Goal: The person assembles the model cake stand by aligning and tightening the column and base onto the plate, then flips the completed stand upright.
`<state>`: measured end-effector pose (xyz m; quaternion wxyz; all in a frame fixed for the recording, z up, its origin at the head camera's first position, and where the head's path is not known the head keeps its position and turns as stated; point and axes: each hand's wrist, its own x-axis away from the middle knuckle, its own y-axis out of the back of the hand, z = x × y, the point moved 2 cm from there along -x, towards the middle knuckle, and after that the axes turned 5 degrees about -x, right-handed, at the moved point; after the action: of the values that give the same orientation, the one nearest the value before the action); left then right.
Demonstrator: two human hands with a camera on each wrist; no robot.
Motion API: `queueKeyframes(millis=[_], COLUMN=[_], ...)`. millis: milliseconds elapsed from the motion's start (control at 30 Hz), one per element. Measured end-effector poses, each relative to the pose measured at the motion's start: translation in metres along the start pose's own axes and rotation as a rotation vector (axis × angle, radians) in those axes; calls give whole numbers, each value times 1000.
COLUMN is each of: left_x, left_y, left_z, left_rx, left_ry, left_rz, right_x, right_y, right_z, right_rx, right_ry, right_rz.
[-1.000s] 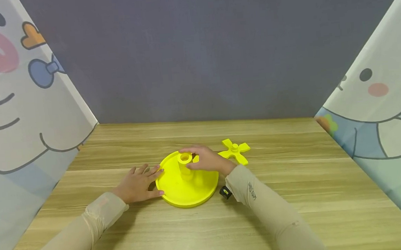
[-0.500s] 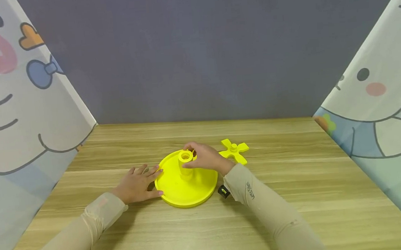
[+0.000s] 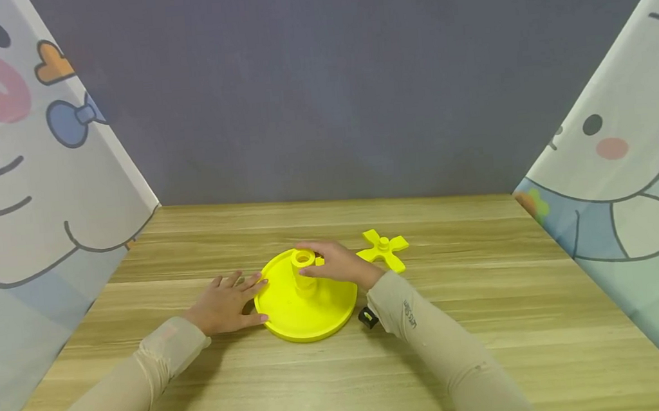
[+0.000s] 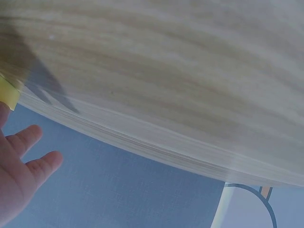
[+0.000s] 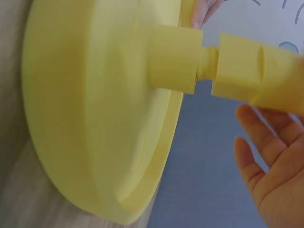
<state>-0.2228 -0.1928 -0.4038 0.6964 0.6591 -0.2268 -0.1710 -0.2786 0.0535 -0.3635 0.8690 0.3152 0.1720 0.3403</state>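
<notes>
A round yellow dish point(image 3: 306, 320) with a raised rim lies on the table. A thick yellow socket point(image 5: 175, 59) rises from its middle. Above that stands a yellow post point(image 5: 237, 66) with a ring-shaped top; its narrow neck shows between post and socket, a gap still visible there. My right hand point(image 3: 340, 263) grips the post near its top, thumb on the near side, fingers behind. With fingers spread, my left hand point(image 3: 224, 307) rests against the dish's left rim. In the left wrist view, that hand point(image 4: 16, 180) shows only partly, beside a yellow edge.
A yellow four-bladed piece point(image 3: 384, 246) with a central peg lies behind my right wrist. A small black object point(image 3: 367, 317) sits by the right sleeve. Cartoon-printed panels stand left and right, and a dark grey wall point(image 3: 320, 90) closes the back.
My right fingers drew back slightly on the post half a second ago, and now reach forward around its top again. The left hand and the dish hold their place.
</notes>
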Motion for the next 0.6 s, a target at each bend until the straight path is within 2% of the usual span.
queueKeyframes(millis=[267,467,600], left_x=[1,2,1], left_y=[2,1,1], left_z=[-2,-2,-1], left_rx=[5,7,3], left_ry=[-1,-9,-2], left_rz=[-2,-8,-3], right_x=[4,4,4], right_y=[3,3,3], right_z=[3,2,3], right_rx=[-54,-52,-25], right_ry=[7,-13,19], right_rz=[39,42,21])
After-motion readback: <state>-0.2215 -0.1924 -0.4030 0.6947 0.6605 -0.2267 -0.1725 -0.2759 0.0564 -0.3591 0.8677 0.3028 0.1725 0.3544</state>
